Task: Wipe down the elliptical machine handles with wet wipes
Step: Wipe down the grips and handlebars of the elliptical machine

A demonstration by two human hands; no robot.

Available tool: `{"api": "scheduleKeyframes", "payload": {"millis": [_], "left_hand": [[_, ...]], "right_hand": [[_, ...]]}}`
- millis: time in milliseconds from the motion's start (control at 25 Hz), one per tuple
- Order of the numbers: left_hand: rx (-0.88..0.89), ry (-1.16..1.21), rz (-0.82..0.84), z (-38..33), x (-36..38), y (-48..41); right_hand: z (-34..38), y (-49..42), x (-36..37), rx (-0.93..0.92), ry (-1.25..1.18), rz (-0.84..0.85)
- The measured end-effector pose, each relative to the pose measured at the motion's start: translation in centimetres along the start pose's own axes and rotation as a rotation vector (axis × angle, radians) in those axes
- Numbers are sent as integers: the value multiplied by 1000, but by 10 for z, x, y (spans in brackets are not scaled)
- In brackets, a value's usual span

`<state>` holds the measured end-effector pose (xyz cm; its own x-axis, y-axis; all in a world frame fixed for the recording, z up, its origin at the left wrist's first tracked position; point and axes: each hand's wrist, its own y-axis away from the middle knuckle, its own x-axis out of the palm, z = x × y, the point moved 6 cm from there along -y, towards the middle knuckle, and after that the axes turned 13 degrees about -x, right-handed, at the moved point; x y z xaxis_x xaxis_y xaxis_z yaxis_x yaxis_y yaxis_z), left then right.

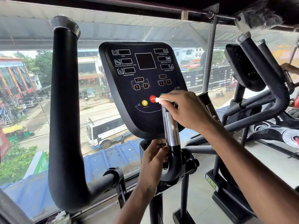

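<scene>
Head view, wipe (159,100) at handle (172,131) top edge

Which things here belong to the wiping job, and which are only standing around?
In the job:
- wipe, pinched in the right hand
- chrome handle, gripped low down by the left hand
- tall black handle, same machine

Not in the job:
- console
- neighbouring machine
- bus outside the window

My wipe (158,100) white; console (129,94) black, white lettering; stop button (152,98) red; neighbouring button (144,102) yellow; handle (172,131) chrome above, black below.
</scene>
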<state>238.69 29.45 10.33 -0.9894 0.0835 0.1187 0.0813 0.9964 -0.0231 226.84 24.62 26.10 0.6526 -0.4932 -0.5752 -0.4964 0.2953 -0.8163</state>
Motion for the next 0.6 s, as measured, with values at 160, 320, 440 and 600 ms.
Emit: {"api": "scheduleKeyframes", "payload": {"millis": [160, 320, 440, 600], "left_hand": [[-2, -1, -12, -1, -1, 0], [-1, -21, -10, 0, -2, -1], [-3, -19, -18, 0, -1, 0], [-15, -22, -14, 0, -1, 1]], "right_hand": [[1, 6, -17, -12, -57, -187], [3, 3, -6, 77, 19, -102], [3, 0, -14, 53, -79, -52], [1, -4, -11, 76, 41, -32]]}}
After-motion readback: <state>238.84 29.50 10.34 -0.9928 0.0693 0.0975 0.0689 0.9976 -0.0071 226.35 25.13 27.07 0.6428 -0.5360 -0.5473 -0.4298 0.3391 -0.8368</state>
